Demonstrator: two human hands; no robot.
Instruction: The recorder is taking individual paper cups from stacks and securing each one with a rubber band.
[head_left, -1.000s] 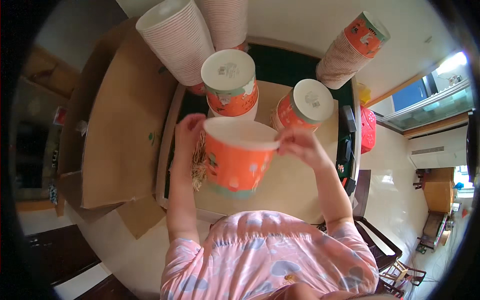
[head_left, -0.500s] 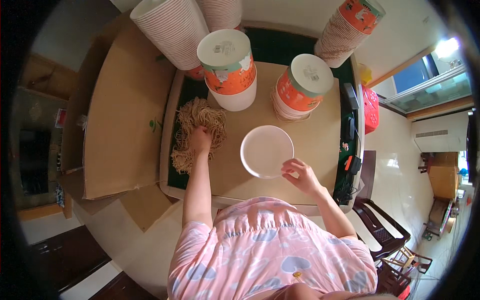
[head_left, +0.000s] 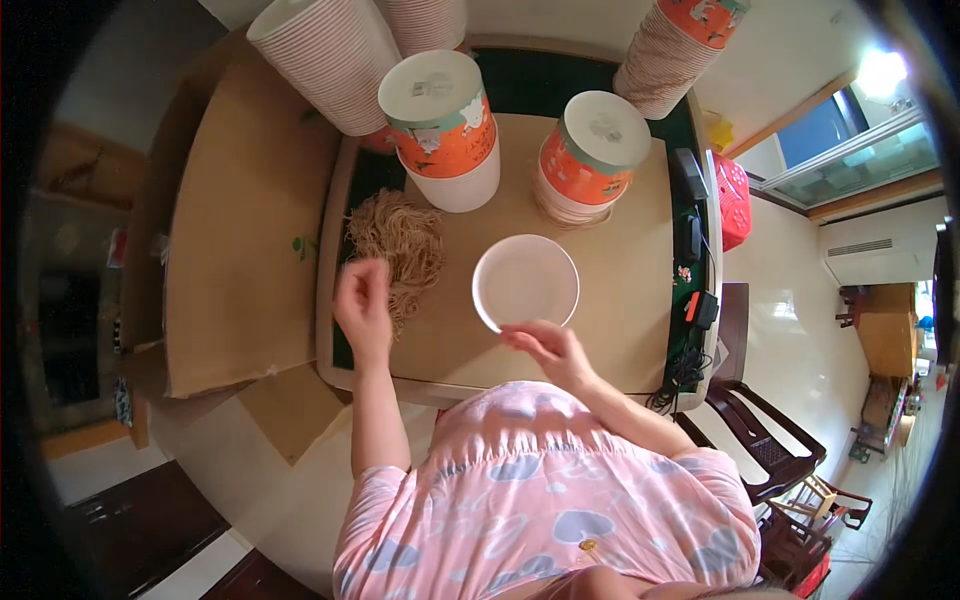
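A white round paper tub (head_left: pixel 525 285) stands mouth up on the brown board in front of me. At its near rim is my right hand (head_left: pixel 552 350), thumb and fingers closed together on the edge. My left hand (head_left: pixel 364 302) is raised beside the near left side of a tangled heap of beige string (head_left: pixel 395 235). Its fingers are curled and slightly smeared by motion, so whatever they may hold does not show. Behind the tub, an upside-down orange and white tub stack (head_left: pixel 595 160) has beige string around its lower part. Left of that is another inverted tub stack (head_left: pixel 440 130).
Tall stacks of white tubs (head_left: pixel 325 65) stand at the far left, and another stack (head_left: pixel 670 60) at the far right. A big cardboard box (head_left: pixel 250 230) flanks the table's left side. Black adapters and cables (head_left: pixel 690 370) line the right edge, with a red stool (head_left: pixel 733 200) beyond.
My left hand has come out of the string heap, toward me and left. The right hand has slid from the tub's right side to its near rim. The whole view has shifted slightly.
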